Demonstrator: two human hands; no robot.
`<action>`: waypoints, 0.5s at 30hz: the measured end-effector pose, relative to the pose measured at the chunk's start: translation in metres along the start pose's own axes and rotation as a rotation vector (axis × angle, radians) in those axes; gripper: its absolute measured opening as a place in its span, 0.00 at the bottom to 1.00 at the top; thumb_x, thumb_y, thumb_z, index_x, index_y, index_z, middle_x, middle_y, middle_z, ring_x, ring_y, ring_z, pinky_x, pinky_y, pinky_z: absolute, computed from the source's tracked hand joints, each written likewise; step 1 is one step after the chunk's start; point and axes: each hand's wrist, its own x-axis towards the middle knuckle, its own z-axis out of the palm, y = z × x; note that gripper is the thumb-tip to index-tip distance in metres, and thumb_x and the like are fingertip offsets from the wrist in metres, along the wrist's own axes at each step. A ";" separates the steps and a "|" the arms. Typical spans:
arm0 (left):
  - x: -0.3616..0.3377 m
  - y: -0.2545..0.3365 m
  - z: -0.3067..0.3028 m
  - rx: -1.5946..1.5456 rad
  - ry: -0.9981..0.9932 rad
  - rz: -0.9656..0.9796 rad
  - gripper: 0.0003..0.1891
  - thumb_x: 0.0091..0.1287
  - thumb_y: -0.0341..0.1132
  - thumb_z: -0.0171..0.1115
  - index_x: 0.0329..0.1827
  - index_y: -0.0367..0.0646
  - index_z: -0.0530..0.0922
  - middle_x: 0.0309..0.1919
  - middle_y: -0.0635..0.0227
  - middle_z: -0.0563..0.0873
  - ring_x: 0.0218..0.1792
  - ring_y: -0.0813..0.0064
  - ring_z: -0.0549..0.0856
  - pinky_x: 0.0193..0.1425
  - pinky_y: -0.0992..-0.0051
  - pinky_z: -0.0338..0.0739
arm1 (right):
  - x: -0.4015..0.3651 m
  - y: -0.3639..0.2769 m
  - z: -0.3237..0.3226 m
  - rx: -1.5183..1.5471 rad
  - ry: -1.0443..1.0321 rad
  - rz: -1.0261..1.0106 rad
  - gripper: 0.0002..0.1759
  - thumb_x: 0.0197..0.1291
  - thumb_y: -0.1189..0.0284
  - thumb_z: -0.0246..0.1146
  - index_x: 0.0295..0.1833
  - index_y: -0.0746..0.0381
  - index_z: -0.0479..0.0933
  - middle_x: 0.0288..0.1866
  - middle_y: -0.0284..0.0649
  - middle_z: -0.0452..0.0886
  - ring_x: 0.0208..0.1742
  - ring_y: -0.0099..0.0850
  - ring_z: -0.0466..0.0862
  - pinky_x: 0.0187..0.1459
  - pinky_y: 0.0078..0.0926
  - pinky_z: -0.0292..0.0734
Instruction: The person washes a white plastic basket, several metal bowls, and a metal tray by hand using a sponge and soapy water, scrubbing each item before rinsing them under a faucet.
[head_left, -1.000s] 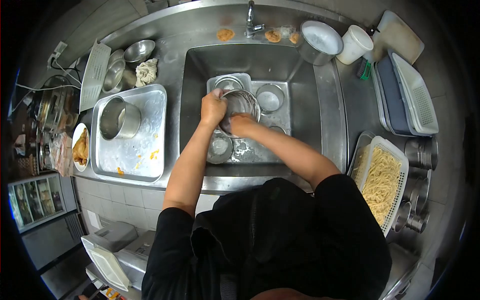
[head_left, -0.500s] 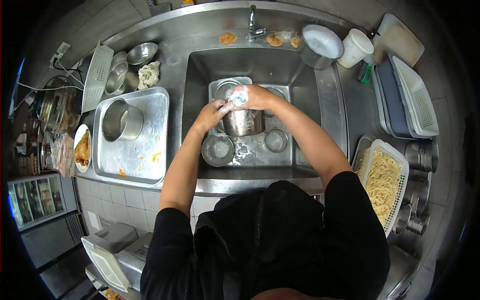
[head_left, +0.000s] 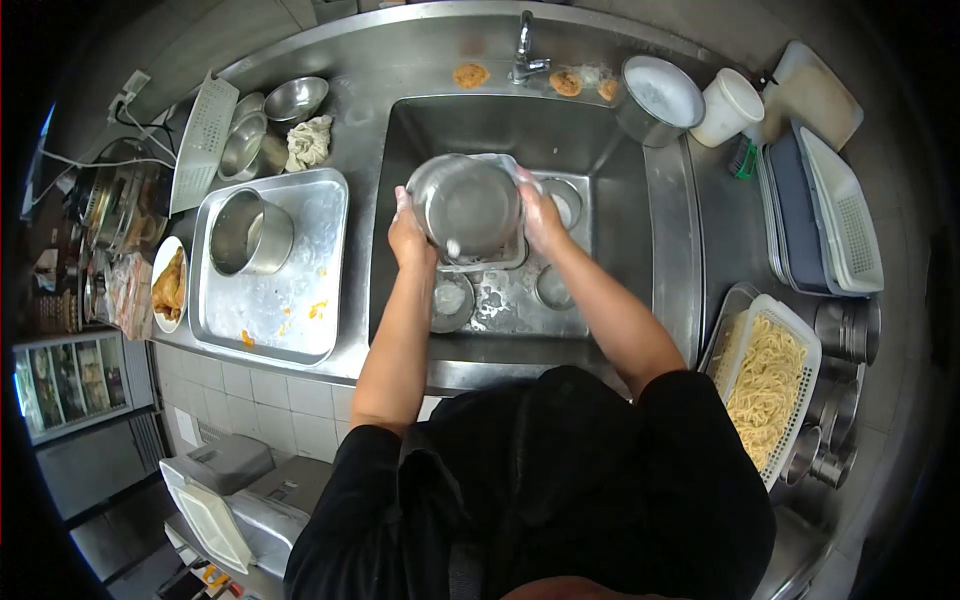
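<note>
Over the sink (head_left: 470, 120) a round stainless steel pot (head_left: 472, 205) is held up, its flat bottom turned toward me. My left hand (head_left: 410, 235) grips the pot's left side, thumb up along the wall. On the opposite side my right hand (head_left: 541, 218) is closed against the pot, with something white and soapy at its fingers. Behind the pot, a rectangular metal tray (head_left: 512, 255) is partly hidden. Small round metal bowls (head_left: 452, 302) lie on the sink floor below, another bowl (head_left: 568, 205) beside my right hand.
Left of the sink, a large metal tray (head_left: 265, 320) carries an open pot (head_left: 250, 235). A sudsy pot (head_left: 662, 92) and white bucket (head_left: 728, 105) stand back right. A noodle basket (head_left: 765, 390) is near my right elbow. The faucet (head_left: 525, 50) rises behind the sink.
The pot has been lifted from the sink floor and tipped so its bottom faces me. My hands have moved apart, from together at its rim to opposite sides.
</note>
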 end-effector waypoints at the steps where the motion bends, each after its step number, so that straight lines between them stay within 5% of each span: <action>1: 0.011 -0.008 -0.004 -0.014 0.049 0.014 0.27 0.70 0.51 0.49 0.54 0.32 0.71 0.49 0.55 0.80 0.43 0.65 0.83 0.49 0.70 0.78 | -0.005 0.019 0.001 0.085 0.082 0.041 0.31 0.63 0.67 0.50 0.70 0.65 0.56 0.61 0.43 0.71 0.60 0.30 0.71 0.61 0.26 0.64; 4: 0.014 -0.026 0.007 -0.110 -0.016 0.069 0.25 0.70 0.53 0.48 0.52 0.35 0.72 0.45 0.59 0.81 0.44 0.66 0.82 0.47 0.69 0.78 | -0.012 0.055 0.015 0.110 0.369 0.082 0.35 0.63 0.66 0.52 0.72 0.66 0.49 0.63 0.44 0.68 0.61 0.33 0.71 0.61 0.28 0.65; 5: 0.008 -0.033 0.016 -0.156 -0.053 0.052 0.23 0.71 0.51 0.48 0.50 0.37 0.73 0.42 0.60 0.81 0.39 0.68 0.83 0.39 0.72 0.80 | -0.009 0.058 0.016 -0.161 0.382 0.046 0.35 0.63 0.65 0.52 0.72 0.66 0.50 0.64 0.46 0.67 0.62 0.34 0.70 0.62 0.28 0.64; 6: -0.003 -0.032 0.024 -0.123 -0.152 0.048 0.20 0.72 0.46 0.47 0.54 0.36 0.70 0.46 0.61 0.81 0.41 0.69 0.83 0.42 0.71 0.80 | -0.006 0.066 0.013 -0.431 0.394 0.009 0.34 0.64 0.65 0.52 0.71 0.67 0.51 0.65 0.47 0.66 0.62 0.35 0.69 0.62 0.29 0.63; 8: -0.016 -0.031 0.043 0.008 -0.244 0.071 0.18 0.72 0.44 0.49 0.52 0.36 0.71 0.44 0.62 0.81 0.37 0.72 0.83 0.38 0.72 0.80 | -0.020 0.036 0.036 -0.737 0.313 -0.091 0.34 0.65 0.60 0.50 0.70 0.69 0.52 0.66 0.60 0.63 0.65 0.50 0.67 0.63 0.36 0.62; 9: -0.011 -0.033 0.041 0.194 -0.259 0.104 0.17 0.72 0.41 0.49 0.52 0.34 0.72 0.42 0.63 0.81 0.36 0.74 0.81 0.39 0.74 0.78 | -0.027 0.027 0.045 -0.919 0.333 -0.176 0.32 0.65 0.63 0.51 0.70 0.64 0.54 0.65 0.60 0.63 0.65 0.55 0.65 0.64 0.37 0.62; 10: -0.006 -0.035 0.039 0.192 -0.264 0.107 0.17 0.72 0.41 0.49 0.52 0.34 0.72 0.42 0.63 0.81 0.36 0.74 0.81 0.39 0.74 0.78 | -0.022 0.033 0.043 -0.984 0.323 -0.468 0.31 0.60 0.68 0.56 0.69 0.59 0.58 0.66 0.55 0.63 0.65 0.53 0.65 0.65 0.37 0.60; 12: 0.000 -0.038 0.039 0.471 -0.235 0.204 0.19 0.72 0.44 0.48 0.42 0.33 0.77 0.31 0.65 0.81 0.28 0.80 0.75 0.28 0.76 0.70 | -0.016 0.013 0.040 -1.222 0.128 -0.859 0.30 0.54 0.72 0.60 0.65 0.57 0.67 0.65 0.48 0.67 0.65 0.49 0.66 0.65 0.38 0.60; 15: -0.011 -0.026 0.037 0.545 -0.279 0.210 0.22 0.72 0.45 0.46 0.41 0.31 0.78 0.33 0.63 0.82 0.34 0.77 0.77 0.39 0.73 0.73 | -0.005 -0.023 0.044 -1.289 -0.051 -0.822 0.24 0.49 0.76 0.60 0.56 0.58 0.75 0.62 0.45 0.71 0.67 0.47 0.64 0.66 0.36 0.61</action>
